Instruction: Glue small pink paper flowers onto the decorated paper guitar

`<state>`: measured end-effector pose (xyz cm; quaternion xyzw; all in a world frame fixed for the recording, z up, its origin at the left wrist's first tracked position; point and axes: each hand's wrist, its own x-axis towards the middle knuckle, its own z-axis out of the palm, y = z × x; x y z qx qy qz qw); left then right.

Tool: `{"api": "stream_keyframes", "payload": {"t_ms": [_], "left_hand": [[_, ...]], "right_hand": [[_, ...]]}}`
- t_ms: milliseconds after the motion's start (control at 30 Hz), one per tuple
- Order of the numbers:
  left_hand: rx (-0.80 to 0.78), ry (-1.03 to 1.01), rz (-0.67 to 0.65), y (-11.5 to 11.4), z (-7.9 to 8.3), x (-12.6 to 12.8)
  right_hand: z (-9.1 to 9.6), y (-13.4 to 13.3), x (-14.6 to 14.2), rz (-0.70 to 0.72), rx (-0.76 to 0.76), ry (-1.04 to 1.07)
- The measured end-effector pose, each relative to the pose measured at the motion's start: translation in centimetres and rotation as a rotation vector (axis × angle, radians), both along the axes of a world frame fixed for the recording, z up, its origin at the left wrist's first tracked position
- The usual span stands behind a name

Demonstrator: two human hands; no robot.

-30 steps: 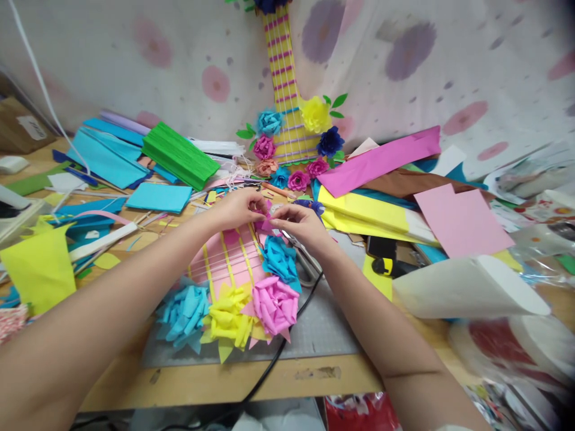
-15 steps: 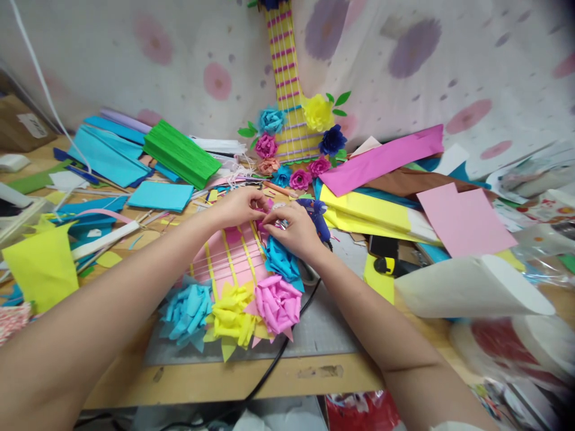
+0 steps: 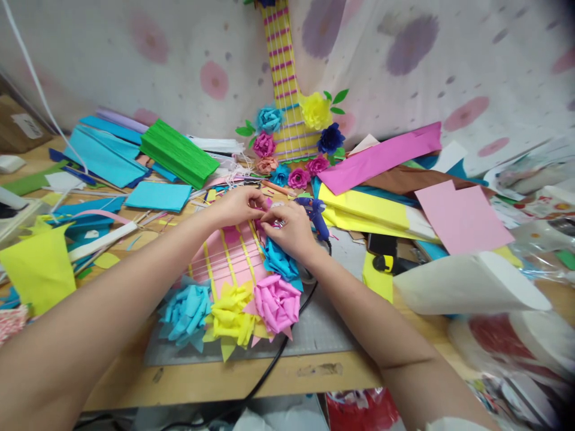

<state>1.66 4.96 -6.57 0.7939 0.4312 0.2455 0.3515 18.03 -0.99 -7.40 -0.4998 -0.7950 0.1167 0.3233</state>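
A pink paper guitar body (image 3: 227, 258) with yellow strips lies on a grey cutting mat (image 3: 323, 326). Light-blue (image 3: 185, 312), yellow (image 3: 230, 314), pink (image 3: 277, 302) and blue (image 3: 280, 260) paper flowers sit along its near edge. My left hand (image 3: 236, 206) and my right hand (image 3: 291, 230) meet at its far end, fingers pinched together on a small magenta paper piece (image 3: 265, 222). A bit of metal shows under my right fingers; I cannot make out what it is.
A blue glue gun (image 3: 318, 216) lies just right of my right hand, its black cable (image 3: 269, 371) running off the table's front edge. Stacks of coloured paper (image 3: 177, 157) crowd the left and right. A yellow paper guitar with flowers (image 3: 291, 129) leans on the wall.
My right hand has shifted left and closer to my left hand, uncovering the glue gun. Both hands stay pinched at the magenta piece.
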Motion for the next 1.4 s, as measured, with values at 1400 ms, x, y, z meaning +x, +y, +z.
{"api": "stream_keyframes", "payload": {"t_ms": [1400], "left_hand": [[0.150, 0.126, 0.091, -2.7, 1.0, 0.2]], "right_hand": [[0.4, -0.3, 4.0, 0.264, 0.036, -0.031]]}}
